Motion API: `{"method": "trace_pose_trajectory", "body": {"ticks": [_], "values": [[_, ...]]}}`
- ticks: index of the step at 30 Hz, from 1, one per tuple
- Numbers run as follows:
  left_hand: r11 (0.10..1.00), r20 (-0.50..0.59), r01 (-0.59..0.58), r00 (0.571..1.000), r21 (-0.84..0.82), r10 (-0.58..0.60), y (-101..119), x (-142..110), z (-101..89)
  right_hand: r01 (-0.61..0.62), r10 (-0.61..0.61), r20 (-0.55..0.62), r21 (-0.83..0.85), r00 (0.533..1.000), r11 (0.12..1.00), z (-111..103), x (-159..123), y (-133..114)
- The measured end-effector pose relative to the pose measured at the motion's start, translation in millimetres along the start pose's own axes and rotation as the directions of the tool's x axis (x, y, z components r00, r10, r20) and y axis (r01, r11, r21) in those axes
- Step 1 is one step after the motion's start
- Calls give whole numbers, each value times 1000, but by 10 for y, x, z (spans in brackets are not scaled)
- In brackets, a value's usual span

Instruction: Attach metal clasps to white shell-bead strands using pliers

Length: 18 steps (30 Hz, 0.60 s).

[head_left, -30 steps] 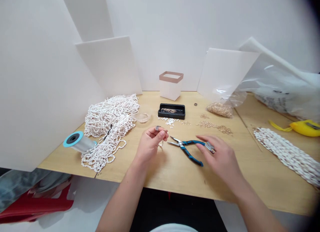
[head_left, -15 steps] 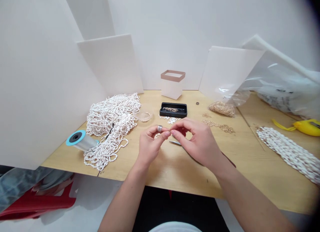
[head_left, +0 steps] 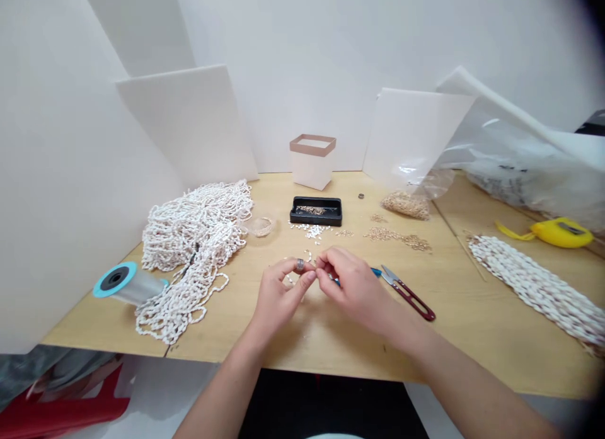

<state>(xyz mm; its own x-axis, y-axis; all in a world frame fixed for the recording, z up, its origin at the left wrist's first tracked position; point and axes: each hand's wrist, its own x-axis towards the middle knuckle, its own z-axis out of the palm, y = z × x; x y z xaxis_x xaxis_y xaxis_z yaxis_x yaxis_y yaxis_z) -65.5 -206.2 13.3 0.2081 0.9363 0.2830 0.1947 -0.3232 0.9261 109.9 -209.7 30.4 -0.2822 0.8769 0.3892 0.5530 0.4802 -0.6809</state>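
My left hand point(head_left: 282, 294), with a silver ring, is closed in a pinch near the table's front. A short strand of white beads point(head_left: 308, 255) shows at its fingers, partly hidden by them. My right hand point(head_left: 347, 285) meets it fingertip to fingertip, also pinched; what lies between its fingers is too small to make out. Thread snips point(head_left: 410, 294) with dark red handles lie to the right of my right hand. A blue tool point(head_left: 376, 272) is partly hidden beneath that hand. Beyond the hands, loose white beads point(head_left: 312, 231) lie before a black tray point(head_left: 316, 221) of small gold beads.
Heaped white bead strands point(head_left: 198, 228) and a spool of clear line point(head_left: 135, 285) stand left. Gold beads point(head_left: 399, 237) lie right, before a bag of beads point(head_left: 406, 204). Further right are a braided white bead band point(head_left: 534, 285) and a yellow tape measure point(head_left: 560, 232). A box point(head_left: 312, 168) stands behind.
My view has shifted, and both hands sit lower in it. The right hand has drawn in more tightly against the left fingertips. The snips and blue tool show more fully now.
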Motion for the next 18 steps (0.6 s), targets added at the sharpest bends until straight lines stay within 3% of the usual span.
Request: {"method": "trace_pose_trajectory", "body": {"ticks": [5,9,11,14,18], "values": [[988,107,-42,994,149,26,-15,88,-22,-89,89,16,22,996,996,-5,-30,45],[984,160,-62,987,164,35,5,384,-51,-142,141,23,42,990,989,-142,143,108],[996,145,-1,989,88,-11,-34,576,-41,-170,173,55,-48,983,984,-235,300,282],[971,80,162,986,-177,-150,-161,788,-1,-238,265,72,-264,962,935,-377,538,704],[916,25,211,976,-342,-215,-312,808,16,-277,338,81,-413,938,868,-482,694,1191]]}}
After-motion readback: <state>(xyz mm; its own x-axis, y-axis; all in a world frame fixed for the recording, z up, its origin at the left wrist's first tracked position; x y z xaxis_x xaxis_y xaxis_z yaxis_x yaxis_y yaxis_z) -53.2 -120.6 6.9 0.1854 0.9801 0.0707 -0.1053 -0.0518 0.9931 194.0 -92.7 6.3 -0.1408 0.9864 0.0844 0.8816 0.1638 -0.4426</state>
